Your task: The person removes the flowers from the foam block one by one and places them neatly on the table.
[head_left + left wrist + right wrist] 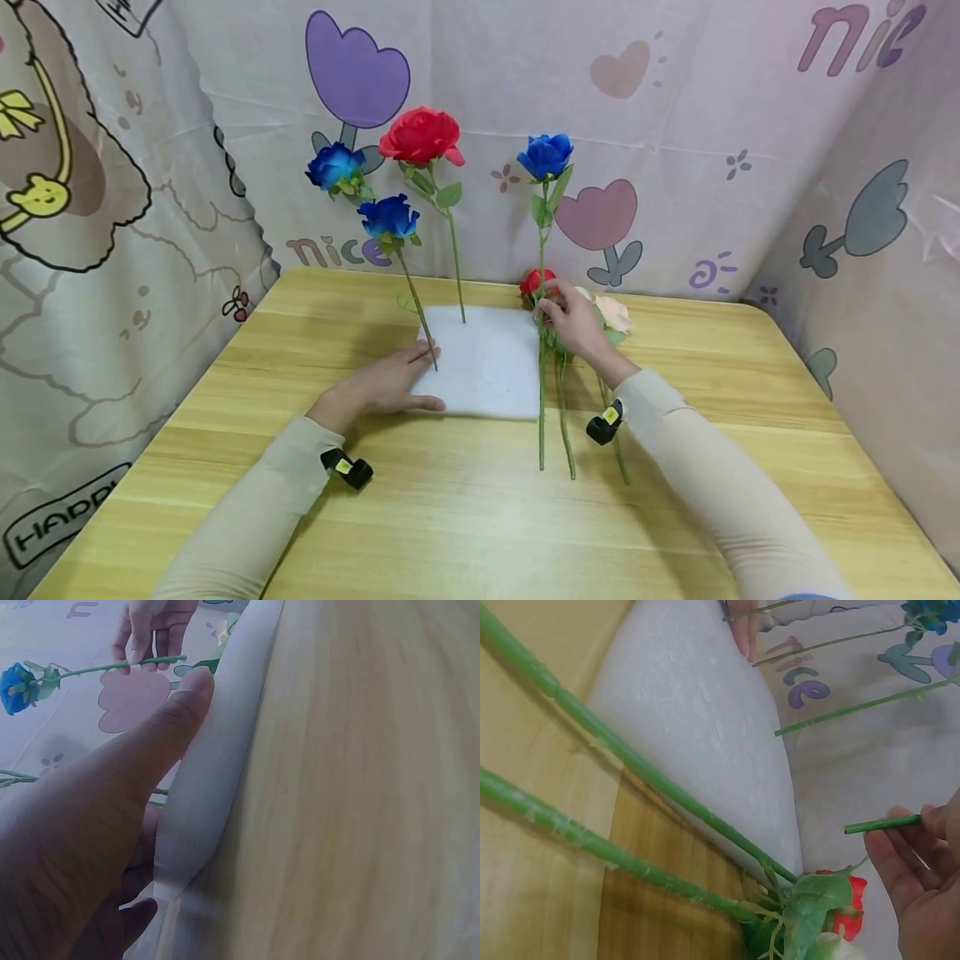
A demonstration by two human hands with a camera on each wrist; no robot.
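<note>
My left hand rests on the left side of a white foam block, thumb and fingers spread over its edge. Upright from the foam rise a red rose and a blue rose; another blue rose leans at the left, its stem partly hidden. My right hand pinches the stem of a further blue rose, held up beside the foam's right edge. In the right wrist view, the cut end of this stem pokes just past the fingers.
Right of the foam lie several flowers, with a red rose and a pale pink rose at the far end. Their green stems point toward the near edge of the wooden table. A printed cloth hangs behind.
</note>
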